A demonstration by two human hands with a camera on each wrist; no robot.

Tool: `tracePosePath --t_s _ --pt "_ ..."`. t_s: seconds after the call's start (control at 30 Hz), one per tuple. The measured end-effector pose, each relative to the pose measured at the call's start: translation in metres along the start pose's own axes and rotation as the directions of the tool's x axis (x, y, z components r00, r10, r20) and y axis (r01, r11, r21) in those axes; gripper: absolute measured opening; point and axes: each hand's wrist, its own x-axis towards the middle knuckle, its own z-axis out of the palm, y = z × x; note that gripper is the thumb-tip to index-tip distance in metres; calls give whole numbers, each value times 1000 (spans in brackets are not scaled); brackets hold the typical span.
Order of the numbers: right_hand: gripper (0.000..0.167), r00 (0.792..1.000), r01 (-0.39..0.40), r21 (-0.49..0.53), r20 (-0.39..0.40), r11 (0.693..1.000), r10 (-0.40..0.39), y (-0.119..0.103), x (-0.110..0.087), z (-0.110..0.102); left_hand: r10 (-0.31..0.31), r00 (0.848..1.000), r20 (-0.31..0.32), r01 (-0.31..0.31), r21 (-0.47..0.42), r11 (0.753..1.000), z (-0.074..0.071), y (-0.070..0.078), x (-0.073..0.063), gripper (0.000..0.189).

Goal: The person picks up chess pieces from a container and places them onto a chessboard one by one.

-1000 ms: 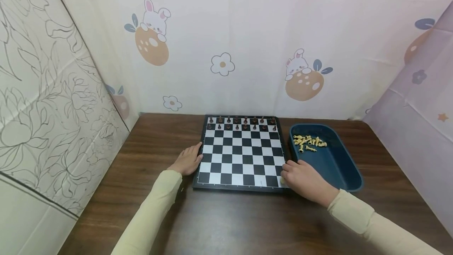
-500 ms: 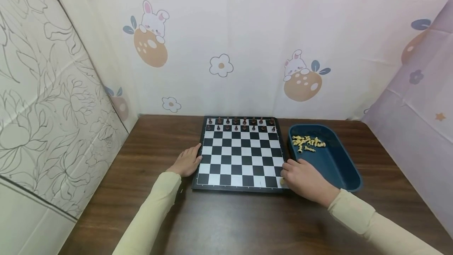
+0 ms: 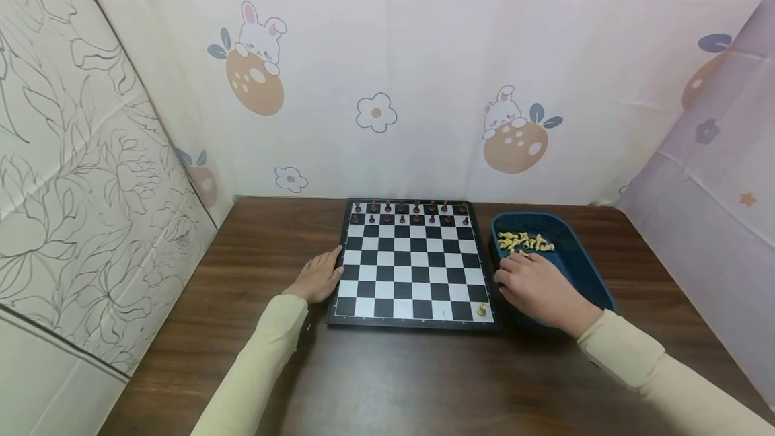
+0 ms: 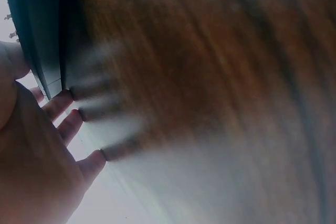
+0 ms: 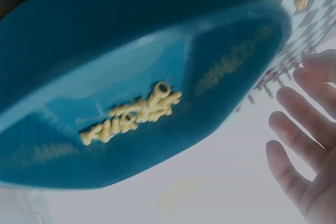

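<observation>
The left hand [image 3: 316, 277] – fingers extended, empty – rests at the left edge of the chessboard [image 3: 402, 274]. The right hand [image 3: 541, 291], empty with fingers loosely spread, is positioned over the left side of the blue tray [image 3: 582, 266]. Cream chess pieces [image 3: 525, 242] lie heaped in the tray's far end; a single cream chess piece [image 3: 481, 309] stands on the board's near-right corner square.

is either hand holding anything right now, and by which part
Nothing is held: the left hand only touches the chessboard at its left edge; the right hand holds nothing.
</observation>
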Motion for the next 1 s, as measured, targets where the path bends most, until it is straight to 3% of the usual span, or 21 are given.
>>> tracePosePath --t_s 0.3,0.57,1.0 --pt "17 998 -53 -17 34 998 53 39 -4 0 -24 1000 1 24 4 1000 2 -1 2 57" --pt "12 995 -95 -2 -25 995 95 77 0 0 -31 999 7 31 3 1000 3 -2 3 57" --pt "8 972 -207 30 121 978 202 106 1 36 -30 999 11 30 1 1000 3 -2 2 57"
